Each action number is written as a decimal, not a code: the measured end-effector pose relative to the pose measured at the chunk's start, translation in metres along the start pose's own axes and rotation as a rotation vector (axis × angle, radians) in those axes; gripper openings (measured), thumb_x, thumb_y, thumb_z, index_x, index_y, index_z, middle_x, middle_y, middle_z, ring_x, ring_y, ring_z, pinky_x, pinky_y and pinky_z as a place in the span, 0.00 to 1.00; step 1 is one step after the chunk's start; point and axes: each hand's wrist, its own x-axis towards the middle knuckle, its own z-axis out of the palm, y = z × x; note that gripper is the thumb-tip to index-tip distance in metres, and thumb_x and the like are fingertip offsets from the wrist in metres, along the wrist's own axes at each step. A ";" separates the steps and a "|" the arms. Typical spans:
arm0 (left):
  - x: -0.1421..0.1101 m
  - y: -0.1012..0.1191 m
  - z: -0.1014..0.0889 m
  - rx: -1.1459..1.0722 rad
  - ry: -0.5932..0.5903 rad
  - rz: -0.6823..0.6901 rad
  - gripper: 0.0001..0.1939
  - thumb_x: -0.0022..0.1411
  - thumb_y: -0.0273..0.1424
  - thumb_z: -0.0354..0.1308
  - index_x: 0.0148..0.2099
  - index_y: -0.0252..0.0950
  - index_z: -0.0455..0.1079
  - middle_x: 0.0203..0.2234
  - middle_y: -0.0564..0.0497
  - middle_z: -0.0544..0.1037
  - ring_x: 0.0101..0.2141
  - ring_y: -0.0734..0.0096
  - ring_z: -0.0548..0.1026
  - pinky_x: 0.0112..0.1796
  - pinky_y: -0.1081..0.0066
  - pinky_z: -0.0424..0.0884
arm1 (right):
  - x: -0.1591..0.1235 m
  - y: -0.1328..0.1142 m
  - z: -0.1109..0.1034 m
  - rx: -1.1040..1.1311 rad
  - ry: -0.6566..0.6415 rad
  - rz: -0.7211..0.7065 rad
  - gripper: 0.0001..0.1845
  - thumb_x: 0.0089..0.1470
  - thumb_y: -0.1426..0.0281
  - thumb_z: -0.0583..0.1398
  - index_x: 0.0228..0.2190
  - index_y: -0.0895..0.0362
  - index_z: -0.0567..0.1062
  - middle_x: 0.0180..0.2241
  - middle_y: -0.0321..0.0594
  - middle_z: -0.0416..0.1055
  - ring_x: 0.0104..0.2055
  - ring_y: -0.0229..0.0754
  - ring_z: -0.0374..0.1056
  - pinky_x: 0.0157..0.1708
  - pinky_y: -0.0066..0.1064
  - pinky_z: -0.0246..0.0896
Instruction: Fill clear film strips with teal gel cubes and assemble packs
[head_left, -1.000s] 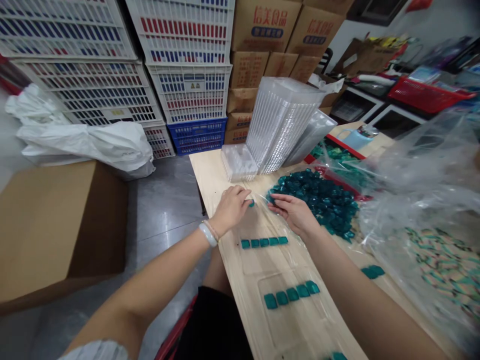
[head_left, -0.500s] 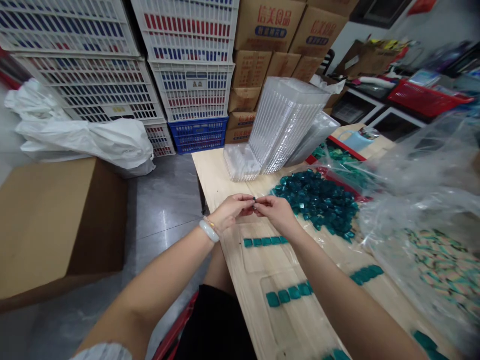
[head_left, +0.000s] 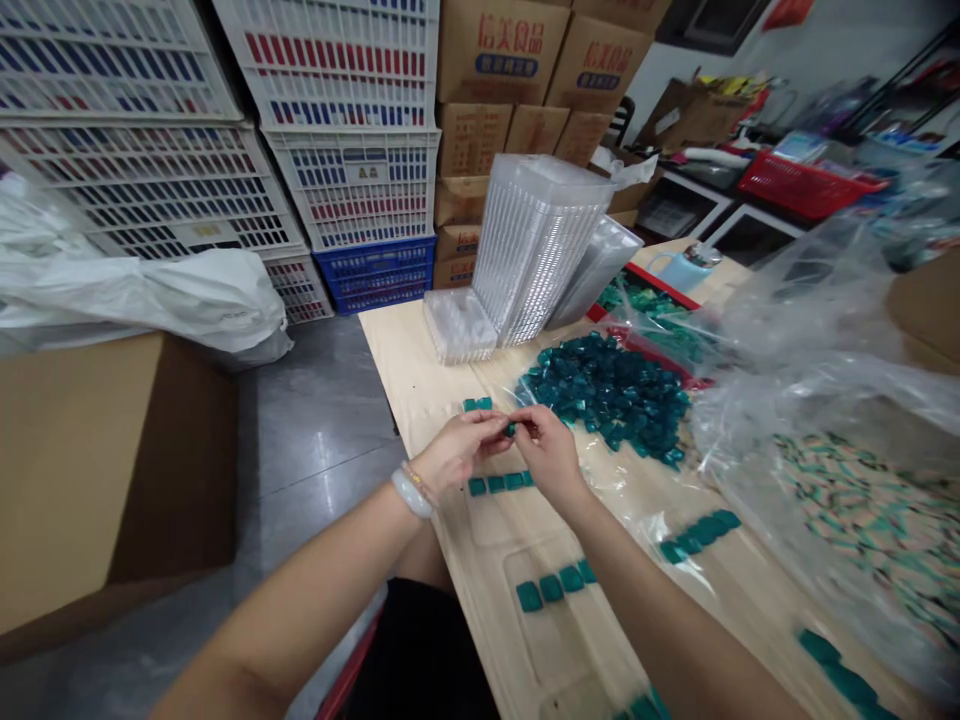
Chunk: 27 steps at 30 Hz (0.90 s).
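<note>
Both hands meet above the near left part of the wooden table. My left hand (head_left: 461, 445) is closed in a pinch on a small teal square piece (head_left: 511, 429), and a pale bangle circles that wrist. My right hand (head_left: 547, 455) pinches the same piece from the other side, its fingertips partly covering it. Just beyond the fingers lie teal squares (head_left: 478, 404) in a short row. Below the hands runs another row of teal squares (head_left: 496, 484), its right end hidden by my right hand. A large heap of glossy teal pieces (head_left: 607, 390) lies to the right.
Farther rows of teal squares (head_left: 551, 586) lie on clear plastic trays. Stacked clear trays (head_left: 532, 240) stand at the table's back. Plastic bags of striped pieces (head_left: 862, 500) are at right, and a red tray (head_left: 660, 285) sits behind the heap. A cardboard box (head_left: 90, 450) stands at left.
The view has turned slightly, so the scene sits farther left. My hands have drawn back toward me, uncovering the short row of teal squares beyond them.
</note>
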 end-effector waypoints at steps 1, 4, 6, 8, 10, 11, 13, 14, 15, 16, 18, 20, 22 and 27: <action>-0.001 -0.001 0.001 -0.025 -0.022 -0.033 0.02 0.49 0.21 0.58 0.28 0.29 0.69 0.22 0.53 0.72 0.23 0.83 0.70 0.31 0.78 0.69 | -0.003 -0.001 0.000 -0.013 0.019 -0.049 0.08 0.45 0.74 0.50 0.27 0.57 0.70 0.27 0.39 0.66 0.30 0.39 0.64 0.31 0.32 0.61; -0.002 -0.002 0.000 -0.014 -0.077 -0.080 0.03 0.48 0.22 0.59 0.30 0.30 0.69 0.23 0.52 0.72 0.24 0.82 0.70 0.31 0.78 0.68 | -0.005 -0.004 -0.004 -0.020 0.031 -0.117 0.10 0.47 0.74 0.50 0.28 0.56 0.71 0.30 0.41 0.64 0.34 0.39 0.63 0.32 0.31 0.61; 0.000 0.004 -0.008 0.114 -0.047 -0.007 0.05 0.49 0.24 0.59 0.32 0.31 0.70 0.25 0.52 0.72 0.24 0.82 0.69 0.30 0.77 0.68 | 0.002 0.001 -0.011 -0.047 -0.018 -0.133 0.10 0.48 0.72 0.52 0.31 0.55 0.72 0.33 0.41 0.63 0.33 0.38 0.62 0.31 0.30 0.61; 0.003 0.017 -0.022 0.376 0.068 0.200 0.08 0.49 0.25 0.58 0.35 0.32 0.70 0.27 0.51 0.73 0.26 0.79 0.70 0.31 0.75 0.68 | 0.017 0.013 -0.023 -0.144 -0.025 -0.120 0.13 0.49 0.70 0.52 0.38 0.55 0.71 0.33 0.41 0.63 0.31 0.38 0.62 0.32 0.30 0.60; 0.008 0.032 -0.040 0.744 0.211 0.476 0.10 0.50 0.27 0.57 0.37 0.33 0.70 0.30 0.50 0.74 0.29 0.76 0.70 0.34 0.72 0.68 | 0.035 0.030 -0.035 -0.343 0.046 -0.062 0.17 0.51 0.68 0.51 0.42 0.57 0.70 0.33 0.43 0.63 0.31 0.39 0.62 0.33 0.31 0.59; 0.010 0.038 -0.049 0.941 0.248 0.594 0.10 0.50 0.27 0.57 0.38 0.33 0.70 0.32 0.49 0.74 0.30 0.74 0.70 0.36 0.70 0.68 | 0.044 0.039 -0.040 -0.465 0.071 -0.021 0.17 0.52 0.68 0.50 0.42 0.58 0.70 0.33 0.44 0.63 0.32 0.41 0.62 0.33 0.32 0.59; 0.014 0.045 -0.062 1.291 0.218 0.745 0.10 0.52 0.28 0.55 0.39 0.34 0.71 0.33 0.48 0.74 0.33 0.71 0.70 0.39 0.68 0.67 | 0.056 0.055 -0.044 -0.686 0.037 0.033 0.16 0.53 0.67 0.49 0.39 0.58 0.72 0.33 0.46 0.64 0.34 0.43 0.61 0.33 0.33 0.57; 0.015 0.045 -0.067 1.425 0.168 0.787 0.10 0.54 0.28 0.54 0.40 0.34 0.70 0.34 0.47 0.73 0.35 0.70 0.70 0.40 0.67 0.66 | 0.060 0.061 -0.044 -0.769 -0.010 0.037 0.16 0.53 0.67 0.49 0.37 0.58 0.73 0.32 0.46 0.64 0.34 0.43 0.61 0.32 0.32 0.57; 0.016 0.044 -0.070 1.530 0.119 0.819 0.11 0.55 0.29 0.52 0.41 0.35 0.70 0.35 0.47 0.73 0.37 0.69 0.69 0.41 0.67 0.66 | 0.061 0.066 -0.042 -0.831 -0.055 0.025 0.16 0.53 0.67 0.49 0.35 0.57 0.74 0.31 0.46 0.64 0.34 0.43 0.61 0.31 0.31 0.56; 0.017 0.041 -0.072 1.610 0.087 0.846 0.11 0.56 0.29 0.51 0.41 0.35 0.70 0.35 0.47 0.73 0.38 0.69 0.69 0.42 0.67 0.65 | 0.061 0.069 -0.040 -0.874 -0.086 0.005 0.16 0.54 0.68 0.48 0.34 0.57 0.74 0.30 0.46 0.65 0.34 0.43 0.61 0.31 0.31 0.56; 0.017 0.037 -0.073 1.731 0.051 0.881 0.12 0.58 0.30 0.49 0.43 0.35 0.69 0.36 0.46 0.72 0.39 0.68 0.67 0.42 0.67 0.65 | 0.058 0.071 -0.036 -0.923 -0.103 -0.027 0.16 0.54 0.68 0.48 0.34 0.57 0.74 0.30 0.45 0.65 0.34 0.43 0.60 0.30 0.30 0.55; 0.016 0.037 -0.071 1.835 0.004 0.890 0.12 0.59 0.30 0.48 0.43 0.34 0.68 0.35 0.45 0.71 0.39 0.68 0.67 0.41 0.67 0.65 | 0.055 0.070 -0.035 -0.933 -0.103 -0.035 0.16 0.53 0.69 0.48 0.36 0.58 0.73 0.31 0.46 0.65 0.35 0.44 0.60 0.31 0.31 0.56; 0.014 0.040 -0.069 1.907 -0.049 0.883 0.13 0.59 0.30 0.47 0.43 0.33 0.68 0.35 0.45 0.71 0.38 0.68 0.67 0.41 0.68 0.65 | 0.053 0.067 -0.037 -0.916 -0.108 -0.032 0.16 0.52 0.71 0.48 0.39 0.59 0.72 0.33 0.48 0.66 0.37 0.46 0.60 0.32 0.32 0.56; 0.008 0.041 -0.073 1.899 -0.073 0.861 0.13 0.61 0.29 0.44 0.44 0.35 0.67 0.38 0.46 0.70 0.40 0.69 0.66 0.42 0.68 0.64 | 0.050 0.064 -0.042 -0.826 -0.118 -0.038 0.17 0.48 0.77 0.49 0.39 0.60 0.71 0.36 0.49 0.66 0.40 0.47 0.60 0.37 0.34 0.56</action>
